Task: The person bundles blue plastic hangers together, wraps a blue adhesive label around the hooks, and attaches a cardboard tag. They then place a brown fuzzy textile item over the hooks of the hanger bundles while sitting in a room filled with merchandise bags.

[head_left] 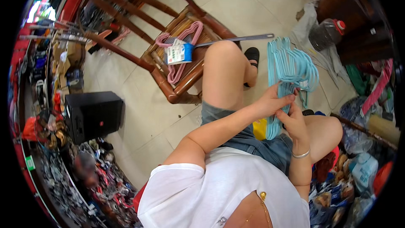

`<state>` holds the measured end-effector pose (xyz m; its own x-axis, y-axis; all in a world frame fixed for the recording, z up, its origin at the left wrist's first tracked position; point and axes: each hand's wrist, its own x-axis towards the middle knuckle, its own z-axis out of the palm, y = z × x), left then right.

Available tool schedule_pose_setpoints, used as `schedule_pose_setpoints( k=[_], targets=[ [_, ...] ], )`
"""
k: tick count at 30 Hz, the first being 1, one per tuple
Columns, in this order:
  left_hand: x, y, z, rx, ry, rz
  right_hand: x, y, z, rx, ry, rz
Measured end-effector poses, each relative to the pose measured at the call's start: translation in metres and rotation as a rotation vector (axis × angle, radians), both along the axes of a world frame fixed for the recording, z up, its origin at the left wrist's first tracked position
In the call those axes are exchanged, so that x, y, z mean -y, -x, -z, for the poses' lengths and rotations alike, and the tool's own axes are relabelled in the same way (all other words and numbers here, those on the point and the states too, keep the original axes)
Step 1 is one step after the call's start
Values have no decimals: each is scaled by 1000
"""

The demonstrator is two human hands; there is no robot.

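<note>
A bundle of light blue clothes hangers (pixel 294 66) is held over my lap, the hooks bunched toward the right. My left hand (pixel 272 100) is closed around the middle of the bundle from the left, fingers wrapped over the hangers. Just below it, my right hand (pixel 294 123) also grips the bundle, its thumb pressed against the hangers. Part of its fingers is hidden behind them. A small white label shows among the hooks. Pink hangers (pixel 196 33) lie on the wooden chair (pixel 184 88) in front of me, with a blue and white card (pixel 179 53) over them.
A long grey rod (pixel 249 38) sticks out from the chair toward my knee. A black box (pixel 93 116) stands on the tiled floor at the left, beside crowded shelves of small goods (pixel 63 181). A large plastic bottle with a red cap (pixel 327 35) and bagged goods (pixel 363 169) are at the right.
</note>
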<state>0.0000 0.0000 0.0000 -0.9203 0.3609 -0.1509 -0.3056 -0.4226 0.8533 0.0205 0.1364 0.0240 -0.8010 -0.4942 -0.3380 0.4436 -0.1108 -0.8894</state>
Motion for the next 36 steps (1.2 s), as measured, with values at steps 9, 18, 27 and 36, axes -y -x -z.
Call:
schedule_pose_setpoints(
  k=[9,18,27,36],
  targets=[
    [102,9,0,-318,295,-63,25,-5,-8,286,100,96],
    [274,-14,64,147,312,-1448,-10,-20,-9,217,108,112],
    [320,0,107,132,1030,-1252,-16,-27,-30,189,226,-7],
    [301,45,53,-320,848,-1389,-25,-30,-43,286,279,-132]
  ],
)
